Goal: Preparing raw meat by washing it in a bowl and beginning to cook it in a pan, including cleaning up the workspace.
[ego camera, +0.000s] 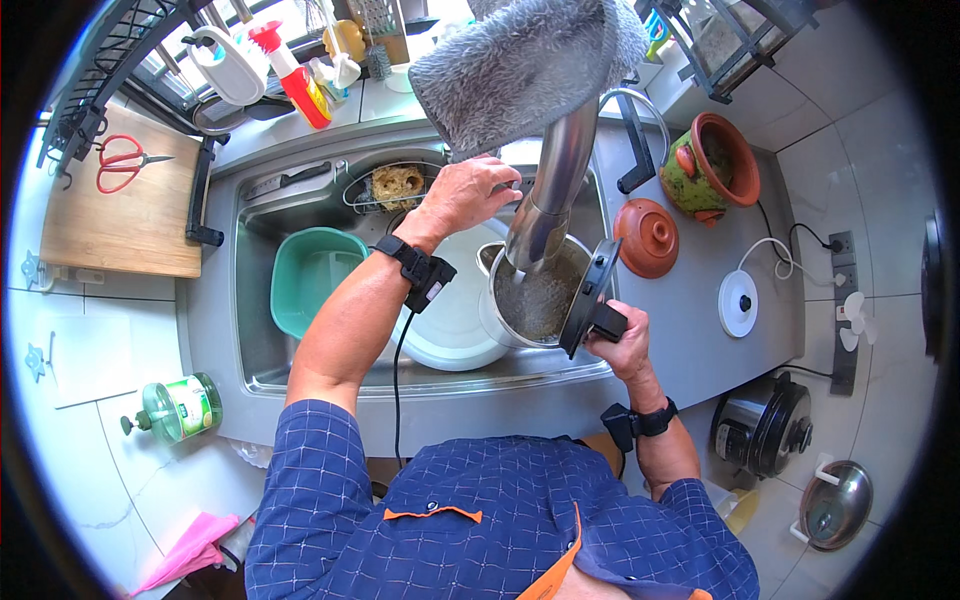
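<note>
My right hand (626, 341) grips the black handle (609, 321) of an electric kettle (501, 304) with its lid (589, 304) raised. The kettle is over the sink, with frothy water (544, 304) inside. A stainless-steel faucet (551, 180) reaches down to the kettle's mouth, and water runs from its tip. Beside the faucet, under a grey plush cloth (517, 82), is my left hand (469, 193) with bent fingers. Whether its fingertips pinch a small part there cannot be made out. Below the kettle lies a pale round basin (450, 330).
In the sink (360, 382) a green tub (289, 285) sits at left, near a wire caddy with a sponge (397, 186) and a knife (289, 180). A clay pot (697, 165), its lid (649, 236) and a white kettle base (738, 303) stand at right.
</note>
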`<state>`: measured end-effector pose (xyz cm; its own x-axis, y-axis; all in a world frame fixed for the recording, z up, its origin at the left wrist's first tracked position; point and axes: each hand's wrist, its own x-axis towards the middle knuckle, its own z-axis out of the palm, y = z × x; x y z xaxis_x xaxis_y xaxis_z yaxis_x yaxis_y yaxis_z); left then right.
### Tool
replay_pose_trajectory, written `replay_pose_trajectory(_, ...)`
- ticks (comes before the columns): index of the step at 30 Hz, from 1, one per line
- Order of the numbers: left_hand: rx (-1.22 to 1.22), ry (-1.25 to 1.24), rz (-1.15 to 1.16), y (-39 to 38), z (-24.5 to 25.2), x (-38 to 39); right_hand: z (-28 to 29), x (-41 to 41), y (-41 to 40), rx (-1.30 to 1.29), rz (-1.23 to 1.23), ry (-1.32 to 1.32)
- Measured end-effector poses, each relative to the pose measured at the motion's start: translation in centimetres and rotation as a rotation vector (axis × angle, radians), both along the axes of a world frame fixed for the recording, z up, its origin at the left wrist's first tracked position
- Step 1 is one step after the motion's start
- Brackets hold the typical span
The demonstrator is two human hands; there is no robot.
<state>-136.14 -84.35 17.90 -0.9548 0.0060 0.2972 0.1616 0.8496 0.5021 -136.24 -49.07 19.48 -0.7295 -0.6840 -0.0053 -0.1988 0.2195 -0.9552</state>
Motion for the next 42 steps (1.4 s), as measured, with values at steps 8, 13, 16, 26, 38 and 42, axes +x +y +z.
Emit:
replay_pose_trajectory(8,-0.025,-0.156,0.021,0.2,2.1,0.2,-0.1,-0.1,0.2,-0.017,0.002,-0.021)
replay_pose_trajectory(13,-0.002,-0.183,0.020,0.0,1.6,-0.3,-0.9,-0.1,0.6,-0.021,0.009,-0.044)
replay_pose_trajectory(16,0.104,-0.260,0.039,-0.3,1.6,-1.7,-1.3,-0.2,0.8,-0.026,0.010,-0.048)
replay_pose_trajectory(26,0.271,-0.272,0.132,-0.9,1.1,-1.7,-1.0,0.0,3.0,-0.024,-0.034,-0.072)
replay_pose_trajectory(38,0.319,0.005,0.261,0.0,-0.6,5.8,5.5,0.0,9.3,-0.137,-0.256,-0.180)
replay_pose_trajectory(42,0.418,-0.049,0.325,0.1,-2.8,8.2,7.4,-0.6,12.1,-0.256,-0.358,-0.257)
